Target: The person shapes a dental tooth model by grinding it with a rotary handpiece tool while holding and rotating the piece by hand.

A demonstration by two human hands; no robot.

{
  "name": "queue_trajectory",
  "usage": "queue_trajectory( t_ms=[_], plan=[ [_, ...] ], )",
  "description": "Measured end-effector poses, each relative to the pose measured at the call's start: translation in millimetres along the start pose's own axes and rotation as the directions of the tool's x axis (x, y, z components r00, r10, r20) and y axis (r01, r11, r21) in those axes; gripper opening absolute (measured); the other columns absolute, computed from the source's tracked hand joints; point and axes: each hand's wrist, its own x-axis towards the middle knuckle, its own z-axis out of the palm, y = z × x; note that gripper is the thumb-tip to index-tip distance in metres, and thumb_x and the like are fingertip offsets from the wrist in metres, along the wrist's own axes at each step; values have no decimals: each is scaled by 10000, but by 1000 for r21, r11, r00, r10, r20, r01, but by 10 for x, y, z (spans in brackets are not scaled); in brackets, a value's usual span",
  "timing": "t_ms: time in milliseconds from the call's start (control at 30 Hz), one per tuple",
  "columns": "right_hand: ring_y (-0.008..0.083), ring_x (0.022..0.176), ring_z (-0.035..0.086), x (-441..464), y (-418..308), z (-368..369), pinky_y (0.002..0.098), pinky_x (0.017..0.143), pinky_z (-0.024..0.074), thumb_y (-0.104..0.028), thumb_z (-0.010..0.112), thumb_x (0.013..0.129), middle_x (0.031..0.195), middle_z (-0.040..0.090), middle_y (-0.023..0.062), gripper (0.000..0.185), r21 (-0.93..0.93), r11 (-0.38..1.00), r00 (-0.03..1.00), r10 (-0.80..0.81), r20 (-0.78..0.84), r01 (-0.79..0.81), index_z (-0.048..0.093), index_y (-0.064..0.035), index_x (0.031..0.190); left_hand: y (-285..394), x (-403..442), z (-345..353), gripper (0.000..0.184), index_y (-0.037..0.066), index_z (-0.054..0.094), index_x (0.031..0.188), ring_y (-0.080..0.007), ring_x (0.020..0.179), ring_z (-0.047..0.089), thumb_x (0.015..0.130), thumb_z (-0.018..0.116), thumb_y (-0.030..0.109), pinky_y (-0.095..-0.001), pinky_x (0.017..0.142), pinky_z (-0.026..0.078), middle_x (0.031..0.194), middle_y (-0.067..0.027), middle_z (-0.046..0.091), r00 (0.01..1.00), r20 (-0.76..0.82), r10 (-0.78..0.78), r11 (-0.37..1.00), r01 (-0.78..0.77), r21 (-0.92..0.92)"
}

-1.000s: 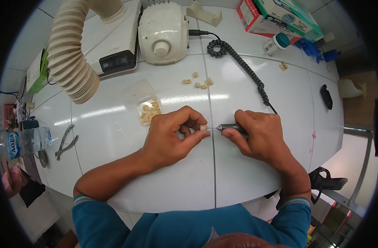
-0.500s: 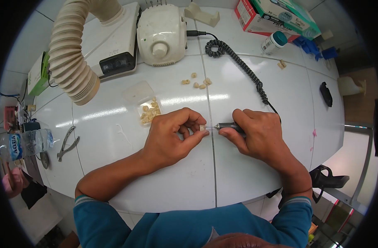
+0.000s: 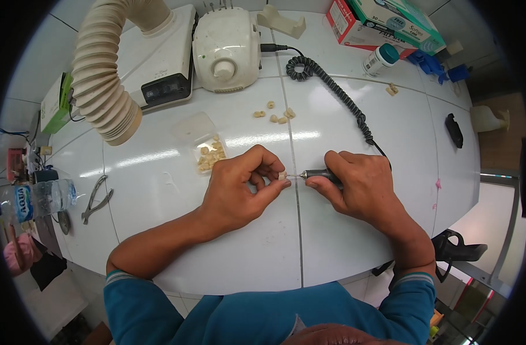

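Between the thumb and fingertips of my left hand (image 3: 243, 187) is a small cream tooth-shaped piece (image 3: 282, 175). My right hand (image 3: 363, 187) grips a dark rotary handpiece (image 3: 320, 174), held level and pointing left. Its thin metal bur (image 3: 294, 175) reaches to the piece; whether the tip touches it is too small to tell. A coiled black cord (image 3: 343, 98) runs from the handpiece to a white control unit (image 3: 227, 54) with a round knob. Left of my left hand, an open clear plastic box (image 3: 195, 135) holds several similar cream pieces (image 3: 210, 156).
More loose cream pieces (image 3: 282, 118) lie beyond my hands. A ribbed suction hose (image 3: 105, 86) hangs at the upper left. Pliers (image 3: 96, 201) and a water bottle (image 3: 44, 199) are at left. A green-capped jar (image 3: 381, 60) and mask boxes (image 3: 384, 26) stand at back right.
The view has shifted very slightly. Both hands keep nearly the same pose, with the tooth-shaped piece turned a little in my left fingertips.
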Motion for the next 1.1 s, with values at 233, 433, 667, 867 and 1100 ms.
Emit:
queue_trajectory(
  t_ms=[233, 433, 667, 867, 1100],
  plan=[
    [266, 512, 646, -7, 11, 13, 413, 476, 452, -646, 719, 1030, 630, 640, 62, 592, 2, 1000, 1000, 2, -1, -2, 677, -90, 832, -21, -3, 22, 220, -22, 721, 1079, -118, 855, 747, 945, 885, 37, -253, 716, 602, 996, -86, 783, 999, -9, 34, 999, -34, 6],
    [261, 501, 642, -7, 7, 22, 409, 470, 439, -640, 719, 1033, 615, 630, 54, 582, -6, 1000, 1000, 2, -12, -2, 683, -93, 836, -1, -1, -2, 212, -29, 723, 1092, -115, 883, 742, 954, 874, 26, -252, 735, 604, 1006, -91, 785, 1000, 15, 0, 1000, 0, 9],
    [261, 492, 640, -10, 8, 28, 410, 466, 438, -637, 726, 1028, 609, 623, 53, 575, -10, 1000, 1000, -5, -26, 5, 687, -97, 834, -10, -6, -5, 197, -29, 734, 1101, -117, 901, 740, 961, 863, 21, -260, 751, 604, 1006, -93, 795, 1000, 17, 26, 1000, -26, 16],
    [258, 494, 642, -12, 3, 27, 408, 467, 449, -643, 725, 1026, 609, 621, 53, 581, 1, 1000, 1000, 1, -13, -1, 691, -95, 836, 7, -15, 3, 180, -35, 736, 1102, -123, 901, 751, 962, 846, -5, -259, 765, 602, 1036, -106, 807, 999, 16, -30, 999, 30, -19],
    [249, 488, 637, -7, -6, 19, 403, 461, 441, -648, 720, 1027, 607, 617, 45, 581, -15, 1000, 1000, 4, 1, -4, 693, -98, 838, 3, -18, -4, 177, -41, 734, 1096, -124, 898, 755, 960, 843, -11, -258, 767, 600, 1028, -106, 807, 999, 19, -27, 999, 27, -19]
  ],
)
